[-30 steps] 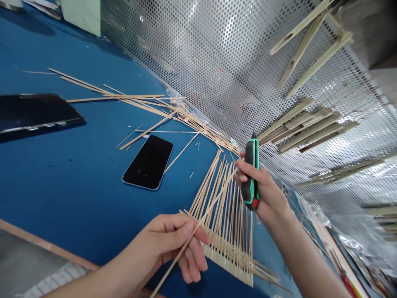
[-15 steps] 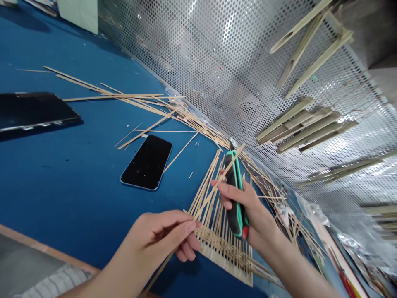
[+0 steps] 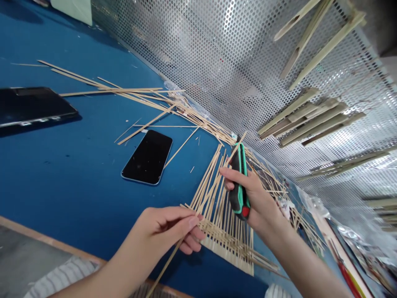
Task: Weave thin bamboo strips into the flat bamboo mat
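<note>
A partly woven mat of thin bamboo strips [image 3: 228,245] lies on the blue table, its loose strip ends fanning out toward the wall. My left hand [image 3: 173,231], closed, pinches a long bamboo strip [image 3: 165,267] at the mat's left edge. The strip runs through the fingers, one end toward my body and the other up to the right hand. A black and green utility knife [image 3: 239,182] with a red end is gripped in my right hand [image 3: 248,186]. My right thumb and fingers also touch the strip's upper part. Whether the blade is out I cannot tell.
A phone [image 3: 148,157] lies on the table, with a dark tablet-like device [image 3: 34,105] farther left. Loose bamboo strips [image 3: 133,95] are scattered along a perforated metal panel [image 3: 192,49], where split bamboo pieces [image 3: 310,120] hang. Red-handled pliers [image 3: 347,275] lie at right.
My right hand has moved slightly up and right with the knife, along the strip. The left hand keeps its pinch in nearly the same place. The view has shifted a little.
</note>
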Demonstrator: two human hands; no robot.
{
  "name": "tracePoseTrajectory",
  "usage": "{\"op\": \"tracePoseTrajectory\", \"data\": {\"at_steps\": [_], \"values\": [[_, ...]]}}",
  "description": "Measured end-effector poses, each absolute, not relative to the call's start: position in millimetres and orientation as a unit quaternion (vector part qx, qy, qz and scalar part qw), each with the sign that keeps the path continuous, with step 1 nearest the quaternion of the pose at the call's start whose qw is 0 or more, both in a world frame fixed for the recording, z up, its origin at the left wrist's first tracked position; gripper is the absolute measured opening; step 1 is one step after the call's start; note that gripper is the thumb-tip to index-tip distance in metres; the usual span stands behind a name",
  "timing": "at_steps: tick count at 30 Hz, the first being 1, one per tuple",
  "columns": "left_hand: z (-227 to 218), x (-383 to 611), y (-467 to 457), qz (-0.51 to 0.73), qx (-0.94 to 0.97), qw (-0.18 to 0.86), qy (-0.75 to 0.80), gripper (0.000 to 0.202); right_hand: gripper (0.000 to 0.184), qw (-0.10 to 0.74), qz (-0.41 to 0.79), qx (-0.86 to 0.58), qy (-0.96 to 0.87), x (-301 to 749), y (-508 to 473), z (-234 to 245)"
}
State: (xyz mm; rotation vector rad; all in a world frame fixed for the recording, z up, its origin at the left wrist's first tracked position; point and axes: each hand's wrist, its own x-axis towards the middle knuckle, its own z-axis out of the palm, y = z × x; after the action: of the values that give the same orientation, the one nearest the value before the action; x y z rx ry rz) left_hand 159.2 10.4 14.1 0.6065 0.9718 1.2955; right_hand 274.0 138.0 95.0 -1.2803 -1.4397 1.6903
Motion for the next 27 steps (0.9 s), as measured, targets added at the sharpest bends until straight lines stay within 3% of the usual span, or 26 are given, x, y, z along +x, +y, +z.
{"op": "tracePoseTrajectory", "data": {"at_steps": [10, 17, 27], "values": [[8.9, 153.8, 3.6, 0.554, 0.268, 0.664, 0.425, 0.018, 0.032, 0.362, 0.641, -0.458, -0.498, 274.6, 168.6, 105.8], [4.4, 139.1, -16.5, 0.537, 0.288, 0.616, 0.499, 0.015, 0.032, 0.395, 0.638, -0.463, -0.471, 283.3, 191.7, 108.9], [13.4, 119.0, -21.2, 0.486, 0.301, 0.604, 0.555, 0.018, 0.028, 0.389, 0.663, -0.46, -0.444, 298.0, 205.0, 100.8]]}}
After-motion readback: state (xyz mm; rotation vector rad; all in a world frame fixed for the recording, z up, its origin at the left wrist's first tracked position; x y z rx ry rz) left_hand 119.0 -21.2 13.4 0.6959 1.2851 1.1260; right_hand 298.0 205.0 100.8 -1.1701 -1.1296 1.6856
